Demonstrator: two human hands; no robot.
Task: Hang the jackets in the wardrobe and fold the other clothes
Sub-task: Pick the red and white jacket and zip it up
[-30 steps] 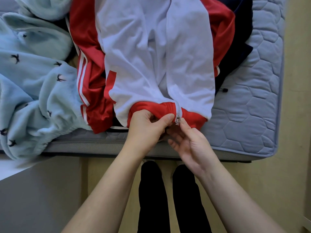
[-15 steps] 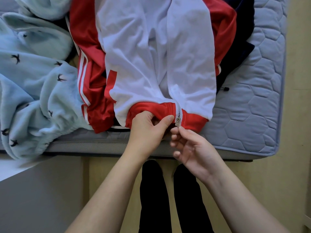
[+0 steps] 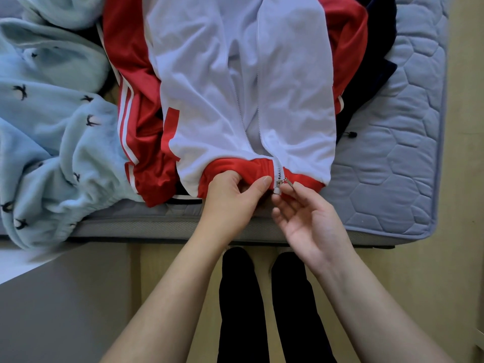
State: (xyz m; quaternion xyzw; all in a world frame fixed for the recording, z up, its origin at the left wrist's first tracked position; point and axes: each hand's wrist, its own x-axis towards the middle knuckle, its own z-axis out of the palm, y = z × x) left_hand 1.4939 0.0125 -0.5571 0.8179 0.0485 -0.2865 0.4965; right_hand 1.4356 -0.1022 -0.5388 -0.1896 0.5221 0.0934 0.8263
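Gripping the red hem [image 3: 235, 166], left hand [image 3: 230, 197] has its fingers [image 3: 222, 178] curled tight under the fabric, thumb laid flat along the hem toward the zipper. Right hand [image 3: 314, 226] sits palm-up just beside it, fingers [image 3: 298, 188] loosely curled and narrow, one tip touching the metal zipper pull [image 3: 284, 181] at the bottom of the zip. Cannot tell if the pull is actually pinched. Zip is joined only at the hem and parted above.

The white-and-red jacket [image 3: 209, 100] lies front-up on the bed [image 3: 392, 166], hem at the near edge. A light blue fleece garment [image 3: 52, 127] with small dark bird prints is bunched to its left and hangs over the edge. A dark garment [image 3: 377, 61] shows from under the jacket's right side. Person's legs [image 3: 241, 297] in black stand on the floor [image 3: 419, 284] against the bed.
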